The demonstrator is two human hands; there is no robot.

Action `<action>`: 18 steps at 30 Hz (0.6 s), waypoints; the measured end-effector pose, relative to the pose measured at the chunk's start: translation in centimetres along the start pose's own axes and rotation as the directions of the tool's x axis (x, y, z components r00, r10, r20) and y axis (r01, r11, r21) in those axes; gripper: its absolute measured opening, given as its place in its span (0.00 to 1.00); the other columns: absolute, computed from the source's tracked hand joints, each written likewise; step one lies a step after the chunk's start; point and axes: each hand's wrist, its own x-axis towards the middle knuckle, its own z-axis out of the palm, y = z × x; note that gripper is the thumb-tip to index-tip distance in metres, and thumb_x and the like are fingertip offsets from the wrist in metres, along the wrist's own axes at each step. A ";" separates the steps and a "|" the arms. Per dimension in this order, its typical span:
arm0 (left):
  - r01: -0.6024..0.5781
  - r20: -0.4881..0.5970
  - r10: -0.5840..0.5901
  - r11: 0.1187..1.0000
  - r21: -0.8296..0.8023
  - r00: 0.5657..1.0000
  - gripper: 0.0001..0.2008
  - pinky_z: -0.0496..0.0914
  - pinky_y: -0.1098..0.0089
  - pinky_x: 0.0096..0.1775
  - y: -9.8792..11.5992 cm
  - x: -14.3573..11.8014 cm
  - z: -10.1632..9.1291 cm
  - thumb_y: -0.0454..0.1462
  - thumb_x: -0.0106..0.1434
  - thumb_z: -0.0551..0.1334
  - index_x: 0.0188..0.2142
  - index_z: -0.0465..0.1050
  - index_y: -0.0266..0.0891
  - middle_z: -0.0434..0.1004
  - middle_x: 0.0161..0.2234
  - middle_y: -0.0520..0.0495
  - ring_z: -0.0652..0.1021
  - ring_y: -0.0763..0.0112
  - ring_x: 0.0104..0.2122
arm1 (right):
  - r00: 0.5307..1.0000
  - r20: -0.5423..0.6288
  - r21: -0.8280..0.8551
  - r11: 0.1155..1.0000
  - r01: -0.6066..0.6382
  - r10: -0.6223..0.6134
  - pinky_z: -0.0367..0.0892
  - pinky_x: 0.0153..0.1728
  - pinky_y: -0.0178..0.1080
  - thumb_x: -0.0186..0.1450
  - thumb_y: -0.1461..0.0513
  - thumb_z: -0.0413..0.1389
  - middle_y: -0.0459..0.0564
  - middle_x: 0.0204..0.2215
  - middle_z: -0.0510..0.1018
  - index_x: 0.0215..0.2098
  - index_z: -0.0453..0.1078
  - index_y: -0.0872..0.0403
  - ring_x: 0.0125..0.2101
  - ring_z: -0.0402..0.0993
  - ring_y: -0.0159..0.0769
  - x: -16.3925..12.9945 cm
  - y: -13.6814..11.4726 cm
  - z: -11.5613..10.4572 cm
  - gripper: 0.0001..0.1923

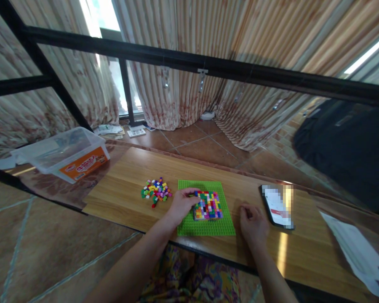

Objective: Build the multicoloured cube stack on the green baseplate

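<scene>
A green baseplate (214, 226) lies on the wooden table (129, 198) in front of me. A block of small multicoloured bricks (208, 206) is built on its middle. My left hand (181, 205) rests on the plate's left part, fingertips touching the block's upper left corner. I cannot tell whether it pinches a brick. My right hand (253, 222) lies on the table just right of the plate, fingers curled shut, holding nothing visible. A loose pile of coloured bricks (156, 191) sits left of the plate.
A phone (276, 206) lies right of my right hand. White papers (356, 252) lie at the table's far right. A clear plastic box with an orange label (66, 153) stands at the back left. A black metal frame (208, 65) crosses overhead.
</scene>
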 end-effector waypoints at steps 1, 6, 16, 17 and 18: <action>0.003 0.000 -0.003 1.000 0.005 1.000 0.14 0.64 0.75 0.26 0.0 0.0 0.0 0.34 0.44 0.66 0.34 0.78 0.36 0.76 0.23 0.52 0.71 0.76 0.23 | 1.000 -0.001 0.002 1.000 0.003 -0.003 0.55 0.29 0.36 0.62 0.53 0.46 0.52 0.34 0.74 0.36 0.74 0.55 0.29 0.66 0.34 0.0 0.0 0.0 0.20; 0.017 -0.010 -0.017 0.999 0.039 1.000 0.15 0.62 0.76 0.25 0.2 0.1 -0.1 0.34 0.44 0.66 0.35 0.79 0.36 0.74 0.21 0.53 0.70 0.76 0.22 | 1.000 -0.007 0.007 1.000 0.013 -0.013 0.55 0.29 0.36 0.62 0.52 0.45 0.53 0.35 0.74 0.36 0.75 0.55 0.29 0.66 0.34 0.0 0.1 0.1 0.20; -0.113 -0.054 0.129 0.966 0.234 0.990 0.21 0.68 0.73 0.31 -0.6 -1.0 -0.8 0.35 0.49 0.66 0.45 0.75 0.36 0.78 0.31 0.48 0.73 0.74 0.27 | 1.000 -0.013 -0.021 1.000 0.021 -0.021 0.54 0.29 0.36 0.62 0.54 0.45 0.52 0.36 0.74 0.36 0.74 0.55 0.29 0.65 0.34 0.0 -0.1 -0.1 0.19; -0.125 -0.064 0.148 0.951 0.283 0.987 0.22 0.67 0.73 0.31 -0.6 -1.4 -1.1 0.35 0.50 0.66 0.46 0.74 0.36 0.77 0.30 0.49 0.72 0.74 0.26 | 1.000 -0.013 -0.023 1.000 0.019 -0.020 0.54 0.29 0.36 0.62 0.54 0.46 0.52 0.36 0.74 0.36 0.74 0.55 0.29 0.65 0.34 0.1 0.0 0.0 0.19; -0.138 -0.074 0.172 0.933 0.334 0.982 0.22 0.67 0.73 0.30 -0.6 -1.9 -1.5 0.35 0.50 0.65 0.47 0.73 0.37 0.76 0.29 0.50 0.72 0.74 0.26 | 1.000 -0.012 -0.025 1.000 0.019 -0.019 0.54 0.29 0.36 0.61 0.54 0.46 0.52 0.36 0.74 0.36 0.74 0.55 0.29 0.65 0.34 0.1 0.0 0.0 0.19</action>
